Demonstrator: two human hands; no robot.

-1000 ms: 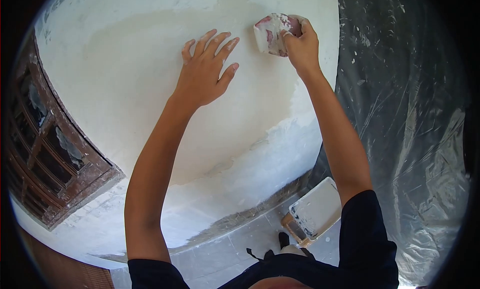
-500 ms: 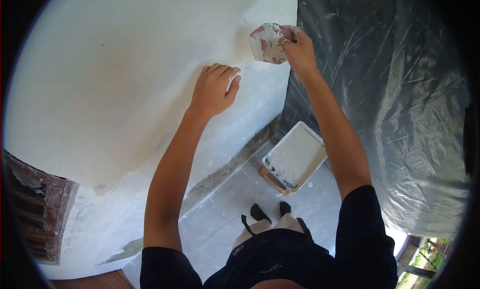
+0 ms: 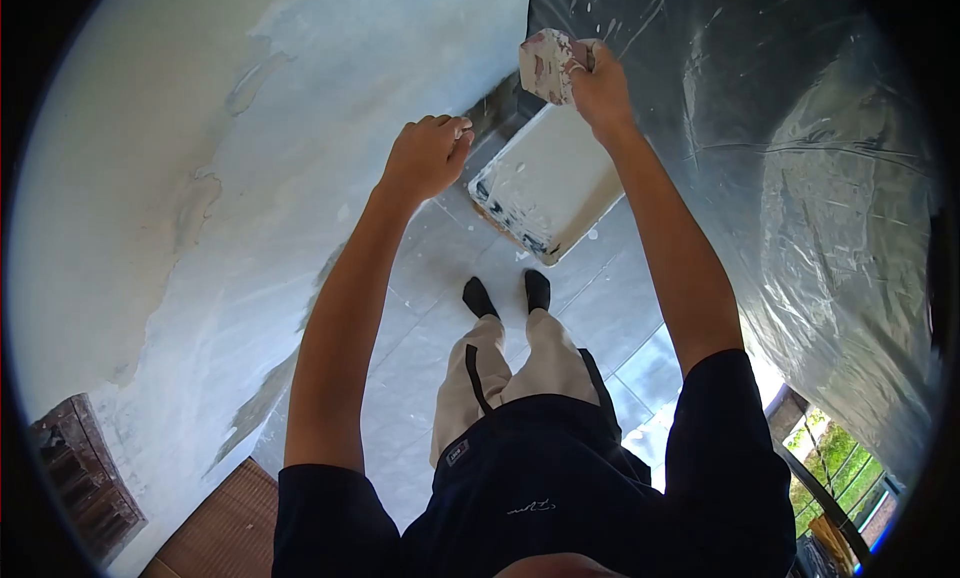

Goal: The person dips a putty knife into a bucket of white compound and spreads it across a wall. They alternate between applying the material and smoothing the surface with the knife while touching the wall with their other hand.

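Note:
My right hand [image 3: 603, 90] grips a flat, wide putty scraper [image 3: 547, 70], caked with white filler over reddish patches. It is above the far end of a white tray [image 3: 583, 221] that stands on the floor with pale filler inside. My left hand [image 3: 428, 160] is closed, fingers curled, in front of the wall's lower edge. White shows at its fingertips; whether that is a smear or a small held piece I cannot make out. The whitish wall [image 3: 200, 128] with uneven, patchy coating rises on the left.
Dark plastic sheeting [image 3: 720, 108] hangs along the right. Grey floor tiles [image 3: 400, 318] with white splashes lie under my feet. A brown wooden frame [image 3: 85, 473] is set in the wall at lower left, near a brown ribbed surface [image 3: 215, 523].
My view has tilted down, so the tray and my legs show more fully. The scraper has come from beside the wall to above the tray. Both hands keep their grip shape.

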